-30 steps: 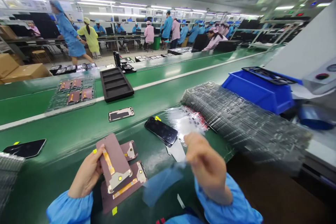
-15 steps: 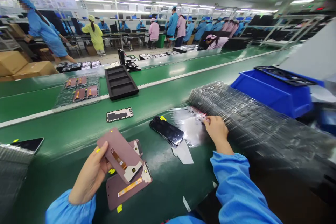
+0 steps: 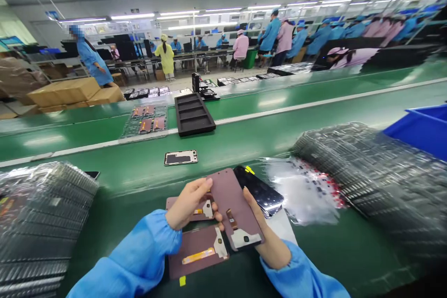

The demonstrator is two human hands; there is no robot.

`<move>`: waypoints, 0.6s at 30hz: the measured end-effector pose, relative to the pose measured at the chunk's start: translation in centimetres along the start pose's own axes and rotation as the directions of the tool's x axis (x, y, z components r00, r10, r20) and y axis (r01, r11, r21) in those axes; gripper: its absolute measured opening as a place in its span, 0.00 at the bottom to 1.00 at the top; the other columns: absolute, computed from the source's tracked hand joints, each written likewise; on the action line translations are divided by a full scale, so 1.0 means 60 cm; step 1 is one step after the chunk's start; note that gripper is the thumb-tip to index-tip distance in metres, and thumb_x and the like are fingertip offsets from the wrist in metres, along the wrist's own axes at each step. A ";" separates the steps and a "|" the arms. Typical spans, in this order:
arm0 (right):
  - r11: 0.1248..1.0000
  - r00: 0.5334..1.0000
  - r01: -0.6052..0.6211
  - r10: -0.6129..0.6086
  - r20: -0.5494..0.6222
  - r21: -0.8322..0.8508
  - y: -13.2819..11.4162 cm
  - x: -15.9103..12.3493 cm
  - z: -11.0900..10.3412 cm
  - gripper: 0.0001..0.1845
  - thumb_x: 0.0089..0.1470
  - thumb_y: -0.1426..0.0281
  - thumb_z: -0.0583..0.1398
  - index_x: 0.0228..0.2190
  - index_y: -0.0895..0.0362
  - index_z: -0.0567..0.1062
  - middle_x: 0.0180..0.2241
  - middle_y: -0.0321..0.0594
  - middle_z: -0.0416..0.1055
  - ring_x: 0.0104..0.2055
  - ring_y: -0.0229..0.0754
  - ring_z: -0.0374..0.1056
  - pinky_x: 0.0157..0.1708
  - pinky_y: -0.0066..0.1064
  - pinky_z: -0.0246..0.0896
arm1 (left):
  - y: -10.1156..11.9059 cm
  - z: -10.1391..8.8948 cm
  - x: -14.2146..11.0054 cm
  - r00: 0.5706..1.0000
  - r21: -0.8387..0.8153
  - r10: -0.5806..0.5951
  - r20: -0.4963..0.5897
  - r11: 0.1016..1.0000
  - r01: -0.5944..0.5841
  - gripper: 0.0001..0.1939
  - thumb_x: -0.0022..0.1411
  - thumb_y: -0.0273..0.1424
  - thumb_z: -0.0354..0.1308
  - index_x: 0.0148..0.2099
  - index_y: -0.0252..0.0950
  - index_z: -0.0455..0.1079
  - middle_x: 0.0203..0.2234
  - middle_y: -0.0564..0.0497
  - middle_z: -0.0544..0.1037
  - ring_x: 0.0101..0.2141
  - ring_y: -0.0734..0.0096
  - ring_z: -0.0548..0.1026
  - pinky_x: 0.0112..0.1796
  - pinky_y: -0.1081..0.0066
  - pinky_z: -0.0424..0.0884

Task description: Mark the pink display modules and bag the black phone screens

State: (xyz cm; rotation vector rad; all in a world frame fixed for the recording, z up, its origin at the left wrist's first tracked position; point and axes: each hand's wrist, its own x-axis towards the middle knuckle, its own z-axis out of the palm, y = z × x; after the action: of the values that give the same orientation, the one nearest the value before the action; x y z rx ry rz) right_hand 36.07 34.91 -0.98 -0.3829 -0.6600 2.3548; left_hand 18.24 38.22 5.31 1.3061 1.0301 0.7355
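Note:
A phone screen with its brown back towards me is held tilted above the bench, showing a short flex cable and a pale patch at its lower end. My left hand grips its left edge, thumb on the back. Along the right edge my right hand holds it too, most of its fingers hidden behind. Beneath and left of it lie two more brown-backed phone screens, a nearer screen with an orange flex strip and a partly covered screen. Black glossy phone screens are stacked just right of the held one.
Clear plastic bags with red marks lie at right, beside stacked clear trays and a blue bin. More stacked trays stand at left. Ahead are a phone frame, a black divided tray and a blister tray.
My right hand has left the plastic bags and taken the held screen's right edge. My left hand has brought that screen rightwards and turned it more upright. The view has swung left.

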 end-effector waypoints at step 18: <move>0.970 0.971 0.221 -0.208 -0.119 0.101 -0.018 0.015 -0.070 0.37 0.54 0.40 0.54 0.43 0.60 0.76 0.39 0.48 0.77 0.32 0.40 0.71 0.28 0.31 0.69 | -0.079 -0.344 0.074 0.826 0.474 0.229 -0.514 0.879 0.051 0.34 0.35 0.45 0.72 0.46 0.37 0.73 0.49 0.42 0.73 0.56 0.42 0.64 0.60 0.55 0.56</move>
State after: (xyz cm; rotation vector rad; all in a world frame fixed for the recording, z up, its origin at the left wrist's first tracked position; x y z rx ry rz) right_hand 37.76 37.74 -3.95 -0.3654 -0.4881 2.1379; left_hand 0.69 49.96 0.66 1.6067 1.7145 1.0200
